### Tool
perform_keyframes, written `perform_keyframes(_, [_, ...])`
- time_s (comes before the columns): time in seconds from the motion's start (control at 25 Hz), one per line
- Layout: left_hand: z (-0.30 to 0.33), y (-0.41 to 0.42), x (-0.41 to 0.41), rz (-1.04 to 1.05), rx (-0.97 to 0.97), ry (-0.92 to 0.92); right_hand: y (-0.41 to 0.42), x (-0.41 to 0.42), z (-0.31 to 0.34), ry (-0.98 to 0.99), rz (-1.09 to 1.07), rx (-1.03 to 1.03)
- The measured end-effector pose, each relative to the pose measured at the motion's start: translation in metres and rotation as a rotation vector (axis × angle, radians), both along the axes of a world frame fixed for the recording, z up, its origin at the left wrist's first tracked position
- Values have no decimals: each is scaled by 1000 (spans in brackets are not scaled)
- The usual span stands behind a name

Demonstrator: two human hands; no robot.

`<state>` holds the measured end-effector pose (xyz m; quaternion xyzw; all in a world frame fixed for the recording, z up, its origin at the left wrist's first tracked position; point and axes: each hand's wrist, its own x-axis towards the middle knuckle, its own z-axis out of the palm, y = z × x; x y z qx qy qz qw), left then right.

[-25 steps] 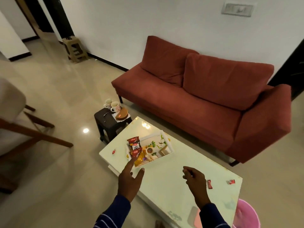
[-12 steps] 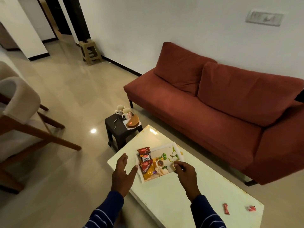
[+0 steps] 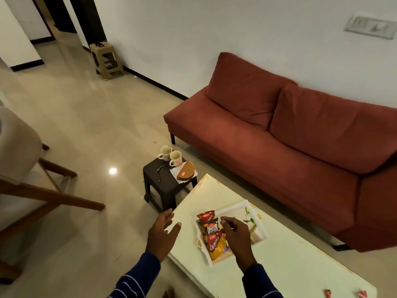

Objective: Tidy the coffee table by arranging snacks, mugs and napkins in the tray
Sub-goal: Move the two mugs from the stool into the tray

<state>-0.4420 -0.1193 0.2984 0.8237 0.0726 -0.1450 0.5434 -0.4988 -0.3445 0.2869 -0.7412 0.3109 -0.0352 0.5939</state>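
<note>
Currently, status by item:
Left hand (image 3: 162, 234): your fingers are spread apart and hold nothing; the hand hovers at the near left corner of the coffee table (image 3: 290, 261).
Right hand (image 3: 236, 235): it hangs over the tray (image 3: 258, 227) with the fingers curled together near the thumb; whether they pinch anything you cannot tell.
Tray: white, set on the left half of the coffee table, with a leaf print on its floor.
Snack packets (image 3: 211, 230): red and yellow, lying overlapped along the left side of the tray, just beside your right hand.
Mugs (image 3: 170, 155): two, upright, touching each other, on the dark stool (image 3: 165, 183) beyond the table.
Napkin (image 3: 175, 171): on the stool beside the mugs, under a brown half-round holder (image 3: 185, 173).
Red wrappers (image 3: 343, 294): two small pieces at the near right corner of the table, well apart from the tray.
</note>
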Motion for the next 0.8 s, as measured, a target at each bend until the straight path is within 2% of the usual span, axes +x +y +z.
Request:
perform_keyframes(0.2, [-2,8,52,-42,48,-1,15,29,-4,28,10,-25])
perform_keyframes(0.4, [10,2,86,17,36,1,3,83,-9,-10,82,-81])
perform_keyframes(0.6, [17,24,124,-76,135,-55,19,145,-15,8,123,-40])
perform_keyframes(0.8, [1,53,208,-161,231,-101,44,219,-33,41,127,-50])
